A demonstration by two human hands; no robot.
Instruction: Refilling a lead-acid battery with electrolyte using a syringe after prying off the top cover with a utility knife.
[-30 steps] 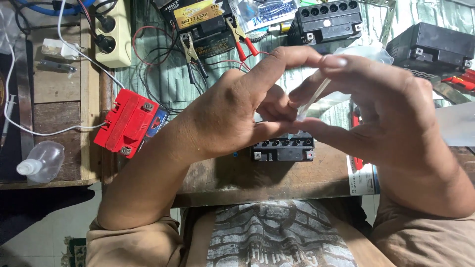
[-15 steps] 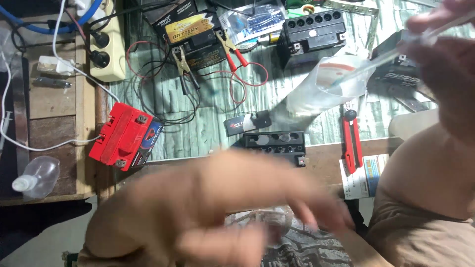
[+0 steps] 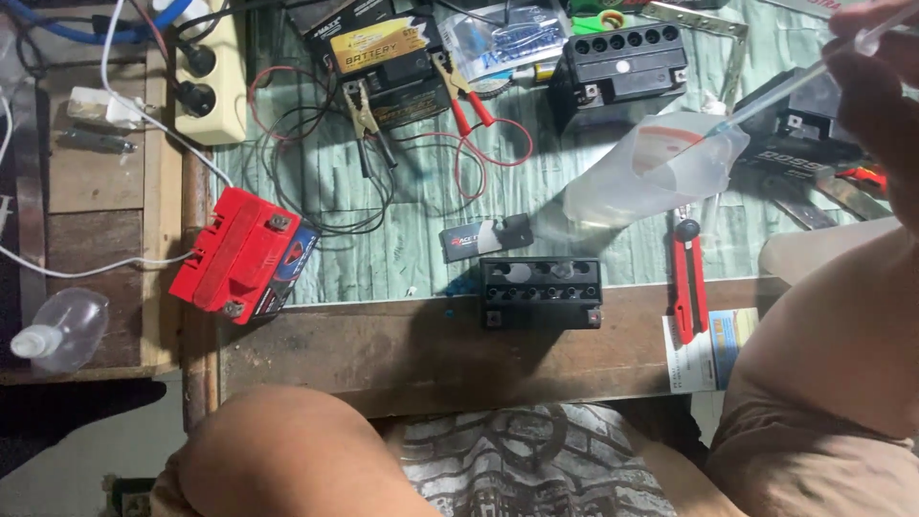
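R hand (image 3: 876, 67), far right at the frame edge, pinches a clear tube (image 3: 795, 84) w/ a clear plastic bag (image 3: 651, 172) hanging off its end. L hand isn't in view. Black battery (image 3: 541, 292) sits at the near edge of the surface (image 3: 383, 349), open room to its left up to the red battery (image 3: 244, 254).

Right hand (image 3: 876, 67) cut off at top-right edge; left hand unseen.

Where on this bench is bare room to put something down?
Free: the wooden front edge, left of the black battery and right of the red battery. Crowded: the back, with clamps, wires and batteries. The right hand holds a tube there.
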